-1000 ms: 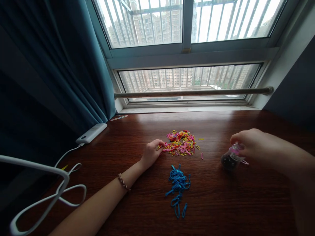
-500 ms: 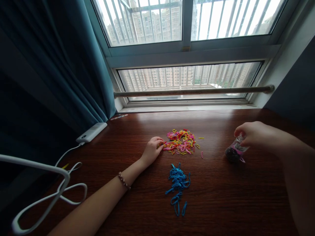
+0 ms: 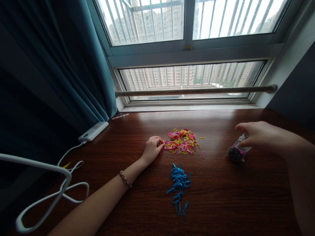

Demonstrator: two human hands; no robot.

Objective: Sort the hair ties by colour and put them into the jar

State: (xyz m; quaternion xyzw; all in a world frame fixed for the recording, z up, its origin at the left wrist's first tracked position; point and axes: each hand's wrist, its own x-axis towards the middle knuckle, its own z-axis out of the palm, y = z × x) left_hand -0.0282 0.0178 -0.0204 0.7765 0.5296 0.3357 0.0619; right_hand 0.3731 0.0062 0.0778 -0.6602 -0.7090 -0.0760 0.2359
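A loose pile of pink, red and yellow rubber bands (image 3: 183,141) lies in the middle of the table. At the pile's left edge, my left hand (image 3: 153,149) has its fingers curled onto a few reddish bands; the fingertips are partly hidden. Nearer to me is a separate heap of blue rubber bands (image 3: 180,178). On the right stands a small clear plastic pouch (image 3: 238,150) with dark contents and a pink band of print. My right hand (image 3: 257,132) is over its top, index finger and thumb spread apart, the thumb beside the pouch.
A white power bank (image 3: 94,131) with a white cable (image 3: 46,167) lies at the left beside the blue curtain (image 3: 81,65). Stray bands lie right of the colourful pile. Behind the wooden table (image 3: 216,196) run a metal rail (image 3: 197,91) and a window.
My right hand's index finger and thumb have parted, loosening from the pouch's top. The pouch stays on the table. My left hand remains at the pile, and the view has shifted slightly.
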